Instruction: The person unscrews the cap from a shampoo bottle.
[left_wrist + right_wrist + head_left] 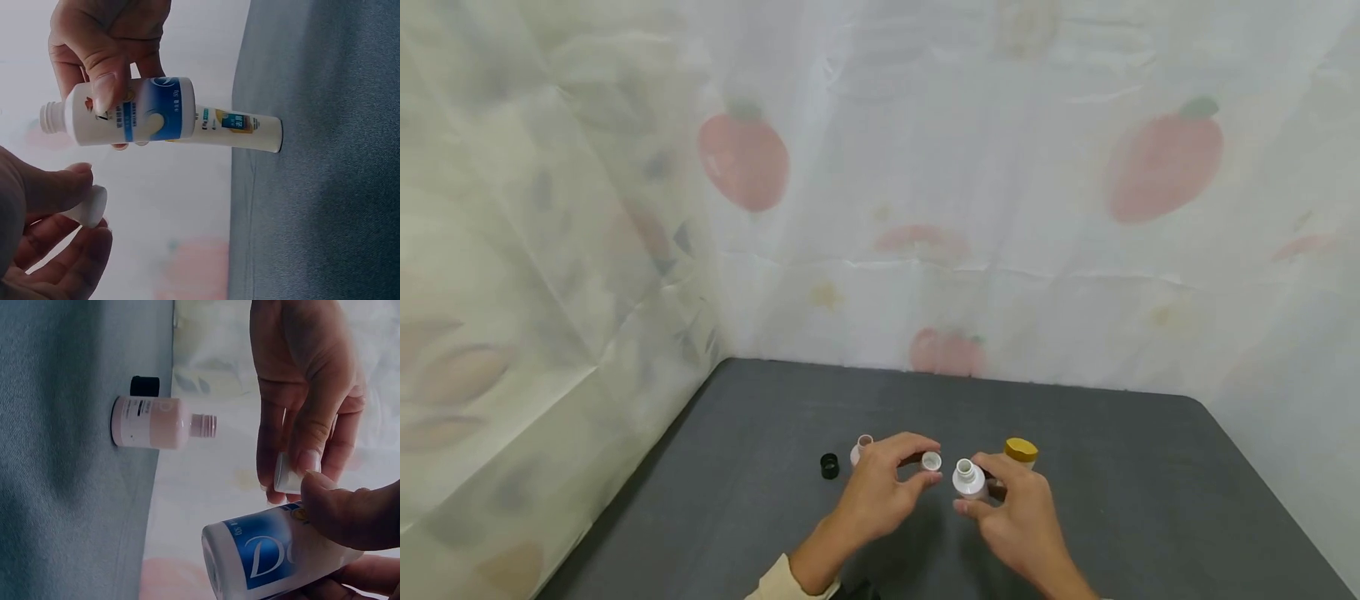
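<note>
Between thumb and fingers, my left hand (pixel 880 487) pinches a small white cap (pixel 931 462), its hollow side showing in the head view. My right hand (pixel 1018 517) grips a white bottle (pixel 970 481) with a blue label band, held above the table. That bottle's threaded neck (pixel 52 117) is bare. Cap and bottle are apart, a short gap between them in the head view. Behind my left hand stands an uncapped pink bottle (pixel 153 423), partly hidden in the head view. A black cap (pixel 829 466) lies beside it.
Behind my right hand stands a bottle with a yellow cap (pixel 1021 450), its white body (pixel 250 129) partly hidden by the held bottle. The dark grey table (pixel 760 417) meets a printed white curtain (pixel 1037 325) at its back and left sides.
</note>
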`<state>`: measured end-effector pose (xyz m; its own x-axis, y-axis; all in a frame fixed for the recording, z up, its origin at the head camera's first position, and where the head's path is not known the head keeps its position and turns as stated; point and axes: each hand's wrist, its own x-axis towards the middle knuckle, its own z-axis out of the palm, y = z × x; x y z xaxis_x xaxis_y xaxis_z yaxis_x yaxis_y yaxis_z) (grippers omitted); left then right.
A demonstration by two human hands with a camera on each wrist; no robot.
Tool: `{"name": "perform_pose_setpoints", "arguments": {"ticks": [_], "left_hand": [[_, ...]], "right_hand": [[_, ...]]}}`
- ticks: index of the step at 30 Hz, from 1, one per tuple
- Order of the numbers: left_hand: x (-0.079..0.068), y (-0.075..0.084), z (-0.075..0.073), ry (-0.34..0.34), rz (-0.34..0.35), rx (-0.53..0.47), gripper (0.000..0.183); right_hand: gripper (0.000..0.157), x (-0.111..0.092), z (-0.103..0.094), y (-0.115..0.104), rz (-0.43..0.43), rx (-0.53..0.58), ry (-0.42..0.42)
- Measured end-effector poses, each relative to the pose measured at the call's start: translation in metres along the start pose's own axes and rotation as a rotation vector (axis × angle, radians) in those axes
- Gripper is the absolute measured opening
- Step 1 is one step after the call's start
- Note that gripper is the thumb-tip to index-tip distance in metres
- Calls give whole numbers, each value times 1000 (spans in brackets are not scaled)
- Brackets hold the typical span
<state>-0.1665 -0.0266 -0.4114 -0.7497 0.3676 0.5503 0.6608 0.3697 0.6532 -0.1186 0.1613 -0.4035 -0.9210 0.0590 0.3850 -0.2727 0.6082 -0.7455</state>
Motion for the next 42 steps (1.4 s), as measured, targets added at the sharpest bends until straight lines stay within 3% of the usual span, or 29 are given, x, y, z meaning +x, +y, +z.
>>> {"name": "perform_pose_setpoints", "arguments": {"ticks": [5,16,42], "left_hand": [[0,-4,2,40,-19,-10,30],[3,-9,9,86,-52,-13,33],[5,-23,24,125,-137,172,34]], "right_hand": [[45,1,3,2,51,64,-19],[41,7,9,7,51,23,9],[36,20,29,19,81,22,-39]]}}
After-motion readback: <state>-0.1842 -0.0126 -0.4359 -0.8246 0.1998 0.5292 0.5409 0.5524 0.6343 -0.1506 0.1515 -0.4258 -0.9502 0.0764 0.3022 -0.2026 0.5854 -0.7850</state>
